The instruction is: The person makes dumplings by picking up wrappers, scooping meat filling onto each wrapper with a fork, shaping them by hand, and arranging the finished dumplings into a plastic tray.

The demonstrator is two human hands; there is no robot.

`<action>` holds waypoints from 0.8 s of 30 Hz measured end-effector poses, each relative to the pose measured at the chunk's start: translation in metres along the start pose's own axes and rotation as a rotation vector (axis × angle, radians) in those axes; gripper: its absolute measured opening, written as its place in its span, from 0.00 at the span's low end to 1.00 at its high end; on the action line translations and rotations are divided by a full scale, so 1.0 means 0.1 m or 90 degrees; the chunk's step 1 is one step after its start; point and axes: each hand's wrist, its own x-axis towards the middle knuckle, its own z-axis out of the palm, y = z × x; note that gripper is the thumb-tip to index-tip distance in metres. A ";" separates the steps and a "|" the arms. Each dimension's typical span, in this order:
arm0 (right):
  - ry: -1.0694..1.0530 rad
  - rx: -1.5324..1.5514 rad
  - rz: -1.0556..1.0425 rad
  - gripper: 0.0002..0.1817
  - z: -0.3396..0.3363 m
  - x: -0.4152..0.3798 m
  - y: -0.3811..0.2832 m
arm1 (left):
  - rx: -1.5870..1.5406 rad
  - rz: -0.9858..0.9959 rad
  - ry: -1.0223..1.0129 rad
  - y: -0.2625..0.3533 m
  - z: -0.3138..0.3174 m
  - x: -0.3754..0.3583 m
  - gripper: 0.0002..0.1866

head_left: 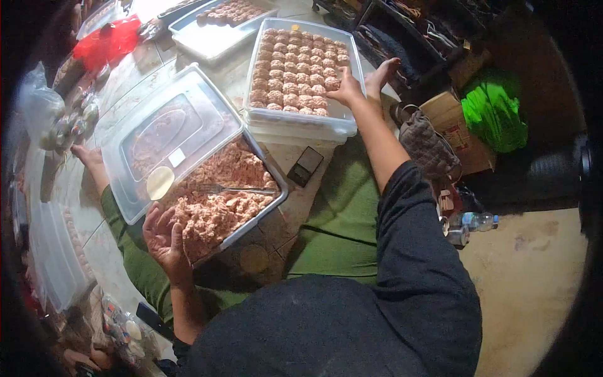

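Note:
My left hand (164, 242) is palm up with its fingers apart and slightly bent, at the near left edge of a tub (284, 191) of pinkish minced mixture (217, 217). No object shows in it. A fork (235, 189) lies on the mixture. The clear lid (210, 94) covers the tub's far left part, with a pale round disc (161, 183) on it. My right hand (348, 91) reaches to the right side of a clear plastic tray (348, 122) with rows of minced balls (290, 76). Its thumb and forefinger are spread around a ball in the right-hand row, apparently touching it.
A small dark box (306, 166) sits on the tiles between my legs. Another tray (207, 49) of balls stands at the back. A red plastic bag (110, 43) is at far left, a green bag (495, 112) at right, and a water bottle (478, 221) lies at right.

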 end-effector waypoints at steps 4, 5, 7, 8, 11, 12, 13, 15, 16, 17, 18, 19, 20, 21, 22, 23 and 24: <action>-0.002 0.044 0.069 0.47 0.06 0.05 0.06 | -0.002 0.003 0.005 -0.01 -0.03 0.01 0.24; 0.009 0.047 0.069 0.46 0.10 0.07 0.08 | 0.005 0.000 0.006 -0.01 -0.05 0.00 0.24; 0.041 0.037 0.060 0.43 0.05 0.03 -0.02 | 0.020 -0.006 0.007 -0.02 -0.08 0.00 0.23; 0.056 0.032 0.055 0.41 0.03 0.01 -0.07 | 0.009 -0.004 0.006 -0.03 -0.09 0.01 0.23; 0.008 0.031 0.076 0.42 0.05 0.07 -0.01 | 0.014 -0.006 0.011 0.01 -0.08 0.04 0.23; -0.004 0.003 0.065 0.43 0.08 0.12 0.04 | 0.035 0.018 0.015 0.03 -0.08 0.06 0.23; -0.016 -0.020 0.052 0.44 0.09 0.16 0.08 | 0.063 0.043 0.026 0.03 -0.13 0.12 0.23; -0.006 -0.037 0.008 0.46 0.01 0.06 0.11 | 0.143 0.095 0.063 0.03 -0.27 0.27 0.23; 0.033 -0.016 -0.050 0.42 -0.07 -0.12 -0.01 | 0.193 0.124 0.094 0.03 -0.37 0.36 0.22; 0.075 0.008 -0.106 0.38 -0.16 -0.20 0.02 | 0.253 0.137 0.117 0.06 -0.44 0.45 0.21; 0.123 0.032 -0.157 0.34 -0.25 -0.30 -0.02 | 0.308 0.150 0.137 0.08 -0.47 0.54 0.20; 0.149 0.069 -0.205 0.28 -0.33 -0.54 -0.24 | 0.415 0.162 0.111 0.16 -0.48 0.63 0.21; 0.174 0.104 -0.249 0.23 -0.44 -0.83 -0.51 | 0.519 0.167 0.082 0.23 -0.46 0.71 0.23; 0.138 0.136 -0.292 0.16 -0.59 -1.17 -0.84 | 0.532 0.180 0.027 0.22 -0.44 0.80 0.21; 0.102 0.165 -0.332 0.10 -0.66 -1.45 -1.12 | 0.543 0.191 -0.031 0.20 -0.41 0.89 0.20; 0.092 0.179 -0.415 0.09 -0.55 -1.59 -1.22 | 0.613 0.196 -0.097 0.14 -0.38 0.95 0.20; 0.079 0.192 -0.494 0.08 -0.41 -1.72 -1.28 | 0.678 0.197 -0.169 0.06 -0.35 0.99 0.21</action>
